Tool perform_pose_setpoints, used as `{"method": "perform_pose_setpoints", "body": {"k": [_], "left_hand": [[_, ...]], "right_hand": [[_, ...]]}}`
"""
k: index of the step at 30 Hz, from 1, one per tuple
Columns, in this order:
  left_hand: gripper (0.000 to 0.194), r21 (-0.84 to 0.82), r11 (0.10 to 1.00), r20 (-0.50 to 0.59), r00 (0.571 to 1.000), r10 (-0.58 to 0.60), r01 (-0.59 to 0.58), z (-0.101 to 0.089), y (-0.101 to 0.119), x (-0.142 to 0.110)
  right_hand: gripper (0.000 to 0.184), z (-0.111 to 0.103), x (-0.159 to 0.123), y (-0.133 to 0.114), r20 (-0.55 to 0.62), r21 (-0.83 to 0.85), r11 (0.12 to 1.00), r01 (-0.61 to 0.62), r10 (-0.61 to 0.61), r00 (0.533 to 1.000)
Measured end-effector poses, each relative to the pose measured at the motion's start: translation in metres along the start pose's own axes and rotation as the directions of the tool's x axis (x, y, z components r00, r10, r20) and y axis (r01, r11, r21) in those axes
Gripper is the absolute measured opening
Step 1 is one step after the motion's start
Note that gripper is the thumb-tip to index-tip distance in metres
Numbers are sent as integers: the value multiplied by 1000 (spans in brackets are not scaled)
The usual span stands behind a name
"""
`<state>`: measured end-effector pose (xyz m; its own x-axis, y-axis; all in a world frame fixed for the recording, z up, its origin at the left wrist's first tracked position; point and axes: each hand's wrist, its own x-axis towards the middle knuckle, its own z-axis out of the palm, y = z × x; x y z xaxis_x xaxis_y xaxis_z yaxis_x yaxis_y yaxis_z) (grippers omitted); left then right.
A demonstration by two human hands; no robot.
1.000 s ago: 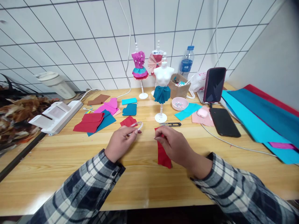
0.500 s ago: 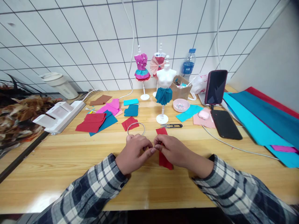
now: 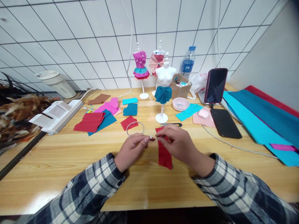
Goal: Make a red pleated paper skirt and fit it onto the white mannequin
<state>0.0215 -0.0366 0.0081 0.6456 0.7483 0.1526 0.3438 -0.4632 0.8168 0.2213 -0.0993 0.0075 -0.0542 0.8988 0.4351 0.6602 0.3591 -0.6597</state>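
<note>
My left hand (image 3: 132, 151) is closed, its thumb pressed along the index finger. A small white strip (image 3: 150, 136) shows at the tip of that finger. My right hand (image 3: 179, 144) hovers just to the right, thumb and forefinger slightly apart, with nothing visible between them. Beneath it a red cloth strip (image 3: 164, 155) lies lengthwise on the table, partly covered by the hand. A thin pale ring (image 3: 144, 127) lies behind my left hand, over the edge of a small red cloth piece (image 3: 127, 122). Dark thread snips (image 3: 175, 124) lie beyond my right hand.
A white mini mannequin (image 3: 165, 76) in a teal skirt stands ahead, two dressed ones behind it. Nearby are a pink bead bowl (image 3: 181, 104), a cardboard box (image 3: 181, 90) and a bottle (image 3: 187, 63). Cloth pieces (image 3: 90, 122) and a power strip (image 3: 58, 115) lie left, phones (image 3: 226, 123) right.
My hands have drawn slightly apart, and the white strip has come into view on my left index finger. My right finger and thumb have loosened from their pinch. The red strip stays put.
</note>
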Motion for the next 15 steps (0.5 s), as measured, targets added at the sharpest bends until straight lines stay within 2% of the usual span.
{"method": "perform_pose_setpoints", "body": {"k": [2,4,10,15], "left_hand": [[34,-9,1000,7,1000,5,-5,0,-1,0],[31,33,999,5,1000,28,-29,0,-1,-1],[25,257,961,18,995,100,-101,3,6,-4],[20,463,864,28,977,210,-199,3,10,-6]], "right_hand": [[14,1,-3,-1,43,-93,988,123,-120,992],[19,3,-5,-2,68,-157,974,166,-157,985],[23,6,-6,-3,109,-182,974,131,-112,988],[16,7,-5,-6,129,-144,987,76,-58,990]]}}
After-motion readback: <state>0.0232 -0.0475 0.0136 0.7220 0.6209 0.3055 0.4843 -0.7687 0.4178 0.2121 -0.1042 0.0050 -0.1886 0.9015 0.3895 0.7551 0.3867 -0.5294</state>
